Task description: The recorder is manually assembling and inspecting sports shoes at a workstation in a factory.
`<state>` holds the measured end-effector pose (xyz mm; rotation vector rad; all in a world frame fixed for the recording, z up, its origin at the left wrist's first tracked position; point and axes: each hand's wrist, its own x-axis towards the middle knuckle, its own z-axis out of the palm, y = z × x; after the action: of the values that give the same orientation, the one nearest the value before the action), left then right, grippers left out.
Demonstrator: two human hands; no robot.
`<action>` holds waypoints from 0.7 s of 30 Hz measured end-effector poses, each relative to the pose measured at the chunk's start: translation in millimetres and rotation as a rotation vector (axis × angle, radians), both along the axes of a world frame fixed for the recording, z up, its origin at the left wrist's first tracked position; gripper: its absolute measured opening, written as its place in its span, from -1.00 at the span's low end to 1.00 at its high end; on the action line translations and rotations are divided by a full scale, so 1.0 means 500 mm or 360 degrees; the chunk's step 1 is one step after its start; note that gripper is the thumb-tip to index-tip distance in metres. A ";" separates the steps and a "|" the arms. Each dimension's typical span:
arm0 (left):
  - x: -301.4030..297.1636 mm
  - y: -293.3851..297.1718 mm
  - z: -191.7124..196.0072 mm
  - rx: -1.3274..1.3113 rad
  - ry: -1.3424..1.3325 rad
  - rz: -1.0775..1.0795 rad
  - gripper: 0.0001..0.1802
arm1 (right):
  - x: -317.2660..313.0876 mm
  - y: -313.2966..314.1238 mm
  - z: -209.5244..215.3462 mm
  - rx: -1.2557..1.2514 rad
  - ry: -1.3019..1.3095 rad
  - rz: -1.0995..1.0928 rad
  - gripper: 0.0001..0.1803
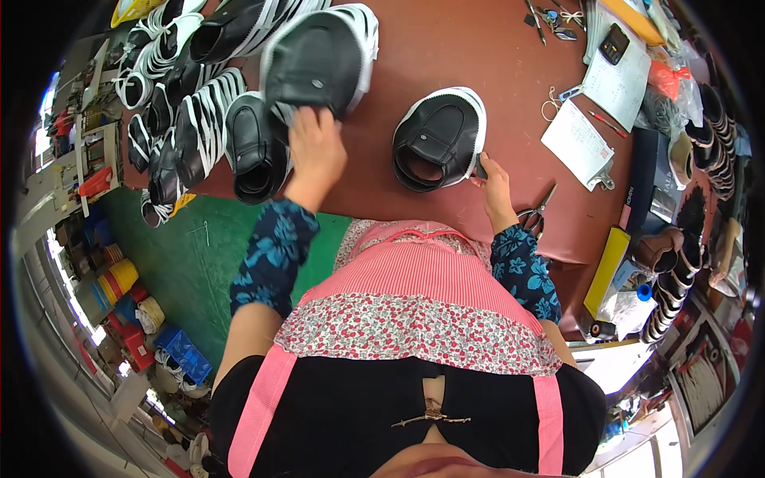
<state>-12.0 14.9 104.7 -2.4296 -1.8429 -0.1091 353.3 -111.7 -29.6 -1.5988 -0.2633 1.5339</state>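
Note:
My left hand (pixel 317 151) is closed on the near edge of a black shoe upper (pixel 315 68) with a white rim, held over a stack at the table's far left; it is slightly blurred. A second black shoe upper (pixel 440 135) with a white toothed edge lies on the table in front of me. Beside its right edge is my right hand (pixel 496 190), thumb and fingers closed on a small dark object (pixel 481 166) whose kind I cannot make out. Scissors (pixel 535 213) lie just right of that hand.
Rows of stacked black and white uppers (pixel 191 135) fill the left of the reddish-brown table (pixel 510 80). To the right lie a clipboard with paper (pixel 578 143), a red pen (pixel 607 124), a phone (pixel 613 44) and a dark box (pixel 647 171). Keys (pixel 550 16) lie at the far edge.

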 end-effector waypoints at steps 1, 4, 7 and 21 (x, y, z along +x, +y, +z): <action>-0.022 0.055 -0.007 0.0073 0.0200 -0.0044 -0.61 | -0.003 0.002 0.003 0.0000 -0.0021 -0.0012 -0.62; -0.178 0.208 -0.093 -0.0210 0.0004 -0.0200 -0.68 | -0.013 0.013 -0.004 0.0026 0.0007 0.0026 -0.64; -0.147 0.253 -0.093 -0.0091 -0.0484 -0.0327 -0.61 | -0.005 0.006 -0.016 0.0017 0.0019 -0.0031 -0.64; 0.190 -0.144 -0.122 -0.1844 -0.2464 0.1149 -0.58 | -0.040 -0.027 -0.001 0.0066 -0.0930 0.0154 -0.62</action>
<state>82.9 -57.3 43.9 -1.6044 -4.2297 -1.6092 333.5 -125.2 -30.0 -1.9957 -0.6945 1.0864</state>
